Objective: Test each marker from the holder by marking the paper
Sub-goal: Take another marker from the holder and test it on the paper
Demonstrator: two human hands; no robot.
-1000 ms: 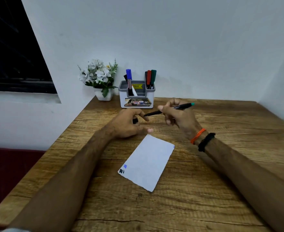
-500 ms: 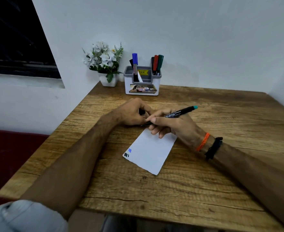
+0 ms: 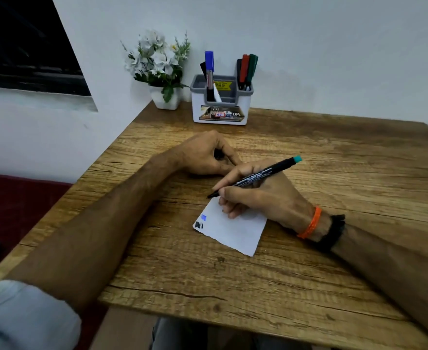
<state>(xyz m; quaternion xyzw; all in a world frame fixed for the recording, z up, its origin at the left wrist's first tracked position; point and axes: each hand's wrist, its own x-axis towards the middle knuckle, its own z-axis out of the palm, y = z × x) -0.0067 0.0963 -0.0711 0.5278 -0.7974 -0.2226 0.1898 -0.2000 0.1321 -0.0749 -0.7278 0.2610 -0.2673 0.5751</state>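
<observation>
Gripping an uncapped marker (image 3: 255, 176) in a writing hold, the right hand (image 3: 260, 195) rests on the far part of the paper (image 3: 235, 232), thumb and forefinger pinching the barrel near the nib. The marker's long axis runs from its teal end at about 2 o'clock down to the black tip at about 8 o'clock; the tip sits at the paper's far corner, right at the edge. Whether it touches paper or bare table (image 3: 334, 152) cannot be told.

The left hand (image 3: 205, 155) lies on the table at 11 o'clock from the right hand, fingers curled round a small dark object, judged to be the marker's cap (image 3: 218, 154). It does not touch the paper.

The paper lies at mid-table, skewed, with a blue mark (image 3: 203, 217) and a black mark (image 3: 198, 225) at its left corner, at about 8 o'clock from the tip. Clean paper lies at 6 o'clock from the tip, beneath the right hand.

The holder (image 3: 220, 102) stands at the table's far edge at 12 o'clock, well apart from both hands, with several markers upright in it; a flower pot (image 3: 165, 98) stands just beside it at 9 o'clock.

Judgement: two tests are recorded and a third is in hand. The coming stroke requires only a short draw toward 6 o'clock to land fully on paper. Risk: the sheet is held only by the writing hand and may shift.
</observation>
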